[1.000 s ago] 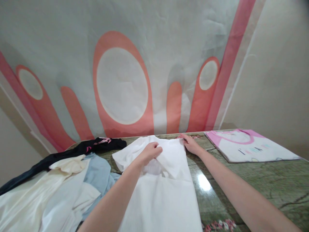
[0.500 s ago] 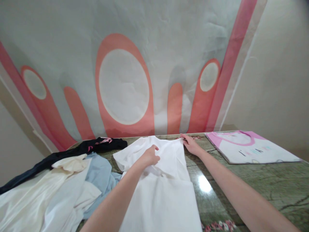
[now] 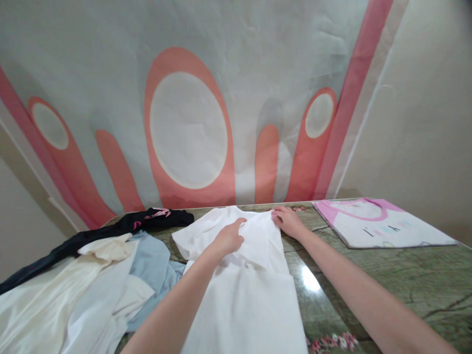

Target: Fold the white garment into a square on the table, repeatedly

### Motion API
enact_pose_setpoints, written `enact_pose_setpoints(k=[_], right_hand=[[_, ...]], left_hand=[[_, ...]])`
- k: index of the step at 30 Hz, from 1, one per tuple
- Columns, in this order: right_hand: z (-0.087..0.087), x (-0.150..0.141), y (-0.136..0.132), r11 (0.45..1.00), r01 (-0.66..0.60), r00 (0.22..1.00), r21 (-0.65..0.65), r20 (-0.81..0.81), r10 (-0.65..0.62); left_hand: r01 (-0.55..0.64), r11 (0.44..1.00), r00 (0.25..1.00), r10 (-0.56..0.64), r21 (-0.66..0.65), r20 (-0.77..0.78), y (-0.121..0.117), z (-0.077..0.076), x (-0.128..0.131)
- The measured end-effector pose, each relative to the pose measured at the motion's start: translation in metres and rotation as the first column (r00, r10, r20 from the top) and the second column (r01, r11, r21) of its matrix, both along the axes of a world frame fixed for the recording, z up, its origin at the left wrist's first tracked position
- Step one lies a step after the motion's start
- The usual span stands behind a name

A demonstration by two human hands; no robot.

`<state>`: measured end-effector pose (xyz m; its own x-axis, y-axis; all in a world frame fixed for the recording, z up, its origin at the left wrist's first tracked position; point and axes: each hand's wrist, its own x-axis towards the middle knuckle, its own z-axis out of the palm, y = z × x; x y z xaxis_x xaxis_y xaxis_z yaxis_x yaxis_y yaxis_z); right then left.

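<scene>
On table point(image 3: 413, 275), white garment point(image 3: 254, 305), bottom cut off

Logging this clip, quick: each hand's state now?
Left hand: open, thumb and index apart, over the white garment.
Right hand: at the garment's far right corner; grip cannot be told.

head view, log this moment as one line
left hand: over white garment | right hand: at white garment's upper right corner | left side: loose clothes | right side: folded pink-and-white shirt
</scene>
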<state>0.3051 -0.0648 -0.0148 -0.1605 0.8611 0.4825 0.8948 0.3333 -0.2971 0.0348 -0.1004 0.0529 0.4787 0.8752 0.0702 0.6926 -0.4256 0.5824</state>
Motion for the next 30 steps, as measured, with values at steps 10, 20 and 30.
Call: enact_pose_setpoints(k=[10, 20, 30], right_hand=[[0.001, 0.002, -0.001, 1.000, 0.008, 0.997, -0.025, 0.074, -0.006], [0.000, -0.015, -0.011, 0.979, -0.065, 0.989, -0.194, 0.121, 0.090], [0.001, -0.004, -0.012, 0.978, 0.003, 0.993, -0.207, 0.114, 0.021]], left_hand=[[0.208, 0.967, 0.974, -0.191, 0.146, -0.121, -0.023, 0.013, 0.015], [0.549, 0.836, 0.798, -0.521, 0.009, -0.301, -0.078, 0.006, 0.049], [0.599, 0.800, 0.717, -0.521, 0.027, -0.462, -0.084, 0.036, 0.034]])
